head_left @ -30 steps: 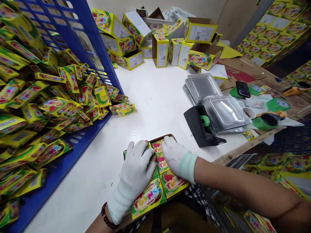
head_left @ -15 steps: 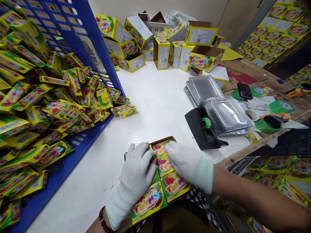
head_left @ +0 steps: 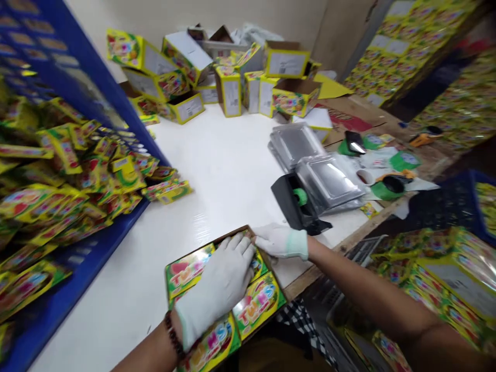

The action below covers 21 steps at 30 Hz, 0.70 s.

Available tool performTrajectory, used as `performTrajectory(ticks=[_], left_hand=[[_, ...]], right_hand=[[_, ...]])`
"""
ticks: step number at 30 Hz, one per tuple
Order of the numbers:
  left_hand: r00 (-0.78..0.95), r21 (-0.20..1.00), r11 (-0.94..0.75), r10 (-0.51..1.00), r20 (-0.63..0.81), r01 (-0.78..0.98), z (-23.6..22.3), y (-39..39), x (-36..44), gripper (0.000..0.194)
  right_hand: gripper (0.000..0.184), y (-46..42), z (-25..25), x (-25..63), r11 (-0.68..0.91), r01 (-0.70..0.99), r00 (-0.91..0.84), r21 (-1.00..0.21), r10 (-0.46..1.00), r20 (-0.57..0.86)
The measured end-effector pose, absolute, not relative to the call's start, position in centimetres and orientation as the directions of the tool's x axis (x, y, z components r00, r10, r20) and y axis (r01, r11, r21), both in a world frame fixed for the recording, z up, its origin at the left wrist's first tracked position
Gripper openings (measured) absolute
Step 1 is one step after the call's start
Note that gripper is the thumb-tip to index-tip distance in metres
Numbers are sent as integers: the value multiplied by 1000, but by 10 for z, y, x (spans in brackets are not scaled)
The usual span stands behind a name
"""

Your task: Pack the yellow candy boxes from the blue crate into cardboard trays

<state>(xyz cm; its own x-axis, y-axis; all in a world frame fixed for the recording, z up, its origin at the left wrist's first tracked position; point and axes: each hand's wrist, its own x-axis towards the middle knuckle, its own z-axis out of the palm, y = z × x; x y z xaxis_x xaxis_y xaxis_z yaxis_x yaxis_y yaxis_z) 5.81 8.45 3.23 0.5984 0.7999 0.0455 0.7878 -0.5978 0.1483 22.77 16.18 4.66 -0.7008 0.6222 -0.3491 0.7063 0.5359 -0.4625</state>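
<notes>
A shallow brown carton (head_left: pixel 211 243) sits near the table's front edge, filled with yellow-green boxes (head_left: pixel 259 305) printed "TWINS". My left hand (head_left: pixel 220 281), in a white glove, lies flat on the middle boxes, fingers stretched toward the far rim. It covers several of them. At the carton's far right corner, my gloved right hand (head_left: pixel 277 240) grips the rim from outside, its fingertips partly hidden.
A blue crate (head_left: pixel 112 227) of small packs stands left, with a few spilled packs (head_left: pixel 174 191) beside it. Open yellow boxes (head_left: pixel 228 85) line the back. To the right are a black tape dispenser (head_left: pixel 290 199) and clear plastic trays (head_left: pixel 329 178).
My right hand has moved off the box tops to the carton's far right corner. The left hand now lies flatter across the middle boxes. The view has turned to the right.
</notes>
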Motion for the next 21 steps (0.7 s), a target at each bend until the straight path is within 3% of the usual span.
performTrajectory(ticks=[5,10,12,14,16,18,19,21], left_hand=[[589,129,-624,775,230,771,16,98,51,44],[630,96,-669,731,262,737,21,108,56,42],[675,109,-716,689,264,689,32,110,53,39],[689,166,-739,671,274,653,45,110,48,32],[627,232,-705,705,331,670,57,102,49,26],[532,330,-657,748,398,677,66,83,61,24],[512,405,-644,764,393,649,69,69,74,25],[580,601,-606,768,271,521,70,37,110,30]], right_hand=[[34,177,40,227,615,654,-751,-441,599,-278],[27,176,43,219,518,704,-699,-486,627,-344],[24,166,53,228,525,696,-700,-489,647,-302],[23,155,66,256,474,668,-673,-573,714,-194],[24,149,79,302,269,597,-472,-756,880,-59],[21,148,92,359,-9,454,-28,-891,999,-24],[19,150,96,387,-109,389,211,-915,977,-26],[24,156,99,435,-152,389,399,-909,917,17]])
